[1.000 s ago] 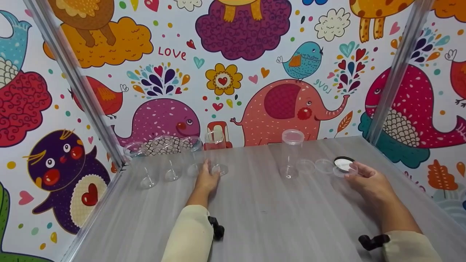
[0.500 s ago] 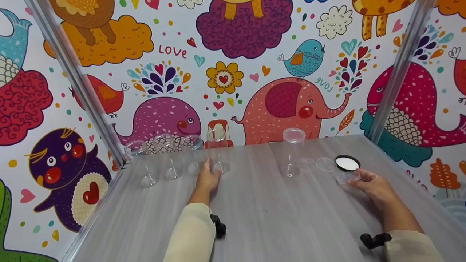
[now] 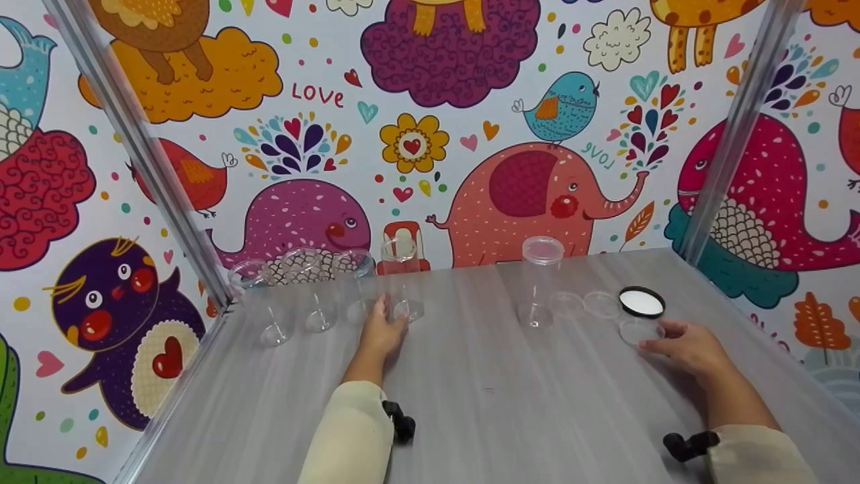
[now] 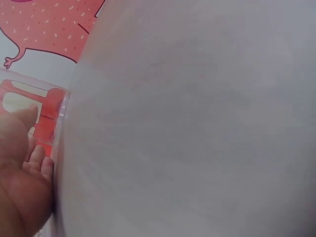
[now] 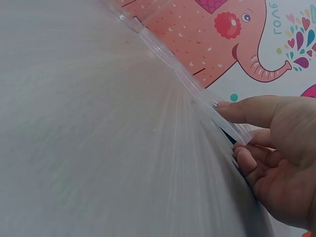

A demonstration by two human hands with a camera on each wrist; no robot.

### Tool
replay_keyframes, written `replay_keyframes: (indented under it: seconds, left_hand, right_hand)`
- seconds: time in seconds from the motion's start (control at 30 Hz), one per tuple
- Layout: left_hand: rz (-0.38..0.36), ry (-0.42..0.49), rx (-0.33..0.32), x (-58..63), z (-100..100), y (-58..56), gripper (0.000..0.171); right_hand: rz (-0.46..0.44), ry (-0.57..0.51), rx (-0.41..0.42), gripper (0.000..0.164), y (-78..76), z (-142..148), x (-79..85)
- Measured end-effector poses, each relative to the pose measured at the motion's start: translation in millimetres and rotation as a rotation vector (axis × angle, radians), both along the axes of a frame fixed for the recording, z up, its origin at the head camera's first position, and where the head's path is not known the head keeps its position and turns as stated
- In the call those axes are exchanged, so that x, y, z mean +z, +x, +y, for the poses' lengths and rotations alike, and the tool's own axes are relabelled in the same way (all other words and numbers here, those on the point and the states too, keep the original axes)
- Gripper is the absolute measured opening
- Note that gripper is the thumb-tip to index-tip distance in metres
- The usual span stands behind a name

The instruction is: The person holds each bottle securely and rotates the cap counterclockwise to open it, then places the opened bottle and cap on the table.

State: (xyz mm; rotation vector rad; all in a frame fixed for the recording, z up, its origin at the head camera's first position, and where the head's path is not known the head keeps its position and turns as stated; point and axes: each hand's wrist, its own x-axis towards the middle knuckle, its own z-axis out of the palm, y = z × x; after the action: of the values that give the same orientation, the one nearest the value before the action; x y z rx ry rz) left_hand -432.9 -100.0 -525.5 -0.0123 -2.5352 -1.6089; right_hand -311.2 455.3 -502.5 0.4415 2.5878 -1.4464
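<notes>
In the head view my left hand (image 3: 383, 334) holds the lower part of a clear plastic jar (image 3: 401, 269), which stands upright. Its fingers lie on the jar's left side and its thumb in front. The left wrist view shows the same jar (image 4: 57, 116) beyond the thumb. My right hand (image 3: 692, 349) pinches the edge of a clear round lid (image 3: 637, 332), low at the tabletop. Seen from the right wrist, the thumb is on top of this lid (image 5: 222, 121) and the fingers curl below its edge. A black-rimmed white disc (image 3: 641, 302) lies just behind it.
Three more clear jars (image 3: 274, 309) stand in a row at the left. A lidded clear jar (image 3: 541, 282) stands right of centre, with two clear lids (image 3: 601, 304) lying beside it. The grey wood-grain table (image 3: 484, 417) meets a patterned wall (image 3: 416, 87).
My right hand has brought the clear lid toward me, off the black-rimmed disc, and lower beside it. The left hand stays at its jar. The view has shifted slightly.
</notes>
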Motion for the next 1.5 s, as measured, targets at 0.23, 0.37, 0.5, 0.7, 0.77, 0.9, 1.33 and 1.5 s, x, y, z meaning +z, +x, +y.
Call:
replay_keyframes:
  seconds: [0.23, 0.37, 0.5, 0.7, 0.77, 0.9, 1.33, 1.5]
  left_hand:
    - [-0.007, 0.07, -0.011, 0.1, -1.4, 5.4, 0.077]
    - [-0.005, 0.12, -0.018, -1.7, -0.9, 9.6, 0.079]
    - [0.004, 0.15, -0.032, -2.4, -0.6, 14.9, 0.079]
    - [-0.005, 0.163, -0.04, -0.7, -2.2, 20.5, 0.078]
    - [-0.01, 0.195, -0.045, -0.4, -3.8, 21.4, 0.079]
    - [-0.004, 0.253, -0.06, -0.1, -7.3, 24.8, 0.08]
    - [-0.024, 0.302, -0.098, 0.6, -12.4, 34.8, 0.08]
    - [-0.031, 0.293, -0.097, 0.7, -10.8, 38.6, 0.081]
  right_hand:
    - [-0.018, 0.016, 0.018, 0.115, -2.4, -1.0, 3.0]
    - [-0.017, 0.025, 0.028, 0.114, -1.8, 0.5, 3.7]
    - [-0.025, 0.035, 0.023, 0.115, -0.9, 1.9, 1.7]
    - [-0.009, 0.039, 0.001, 0.109, -1.2, 0.4, 4.9]
    - [-0.003, 0.046, -0.02, 0.106, -1.5, -1.9, 8.3]
    - [0.035, 0.05, -0.061, 0.11, -3.5, -14.6, 18.7]
    - [0.272, -0.056, 0.006, 0.12, -26.3, -95.1, 55.9]
    - [0.322, -0.057, 0.04, 0.121, -38.4, -118.1, 60.1]
